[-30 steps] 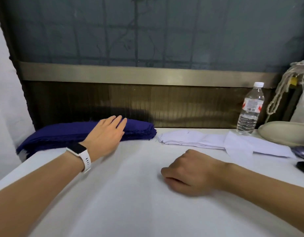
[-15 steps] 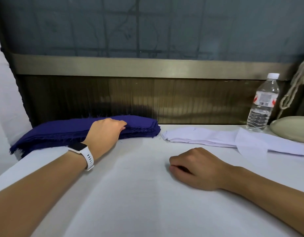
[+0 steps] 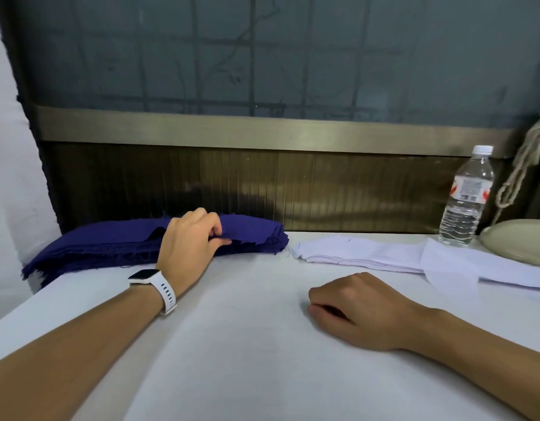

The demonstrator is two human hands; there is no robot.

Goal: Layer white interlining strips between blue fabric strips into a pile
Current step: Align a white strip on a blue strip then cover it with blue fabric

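Blue fabric pile (image 3: 110, 241): on the table (image 3: 247, 344) at 10 o'clock.
White strips (image 3: 369, 253): 1 o'clock, just beside the pile's right end.
Left hand (image 3: 189, 238): thumb and fingers pinch the pile's top layer.
Right hand (image 3: 354, 311): 3 o'clock, resting on the table, fingers loosely curled, holding nothing.
Water bottle (image 3: 466, 202): 2 o'clock, upright.

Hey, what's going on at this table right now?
A person is working at a white table. Their left hand pinches the top layer of the stacked blue fabric strips at the back left. The right hand rests loosely curled on the table, holding nothing. The white interlining strips lie untouched to the right of the blue stack. No layered pile shows yet.
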